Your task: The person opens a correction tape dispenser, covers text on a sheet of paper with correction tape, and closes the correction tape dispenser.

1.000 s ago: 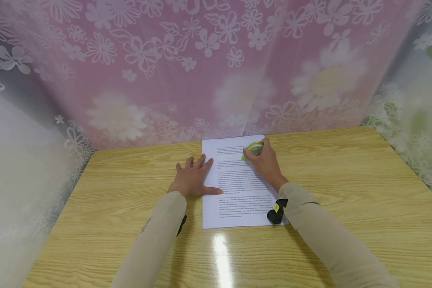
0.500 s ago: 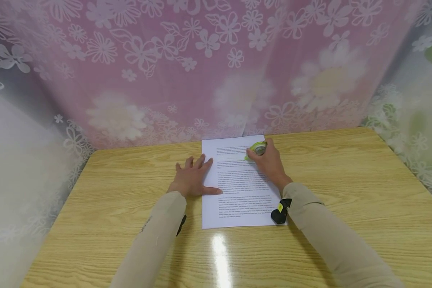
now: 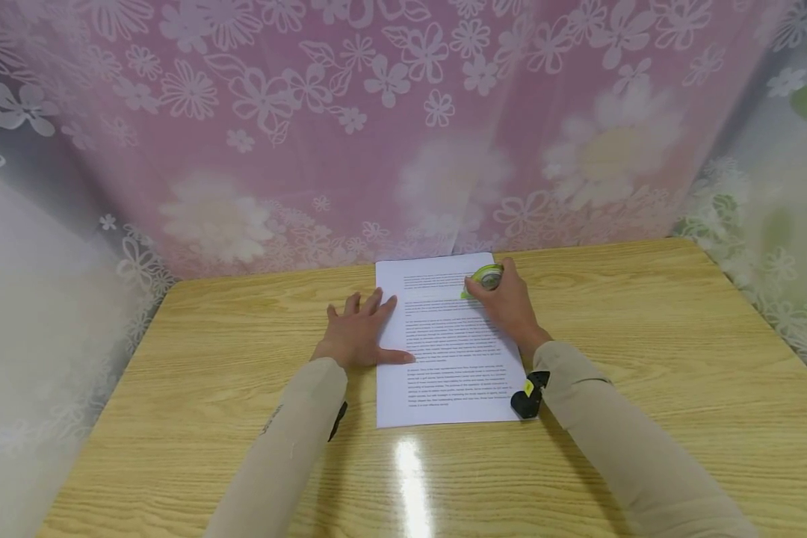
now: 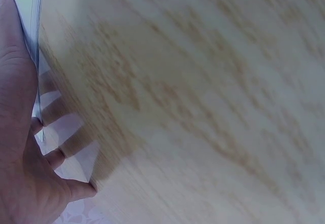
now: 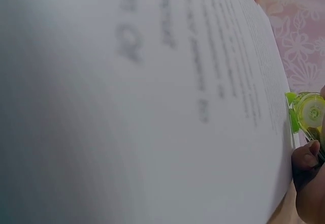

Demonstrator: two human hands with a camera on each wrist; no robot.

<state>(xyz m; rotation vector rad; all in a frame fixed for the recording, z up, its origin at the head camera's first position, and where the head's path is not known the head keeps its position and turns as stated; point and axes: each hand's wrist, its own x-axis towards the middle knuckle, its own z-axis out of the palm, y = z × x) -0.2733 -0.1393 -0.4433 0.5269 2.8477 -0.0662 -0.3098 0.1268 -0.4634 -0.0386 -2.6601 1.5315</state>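
Observation:
A stack of white printed paper (image 3: 391, 396) lies on the table. My left hand (image 3: 358, 335) rests spread on its left edge, with the thumb stretched over the text; in the left wrist view the hand (image 4: 30, 173) lies along the edges of several sheets (image 4: 34, 26). My right hand (image 3: 511, 308) pinches a green see-through correction tape (image 3: 488, 277) between thumb and fingers. Its tip is down at the paper's upper right, level with the blank band under the first paragraph. The right wrist view shows the correction tape's round reel (image 5: 312, 111) and the thumb (image 5: 305, 155).
The wood-grain table (image 3: 242, 329) extends on both sides of the paper. Behind it hangs a pink flowered curtain (image 3: 350, 172), meeting the table's back edge. A black wrist camera (image 3: 527, 400) on the right wrist overhangs the paper's lower right corner.
My right hand has slid the correction tape a short way to the right across the paper, slowing in the last half second. The left hand and the paper stay in place.

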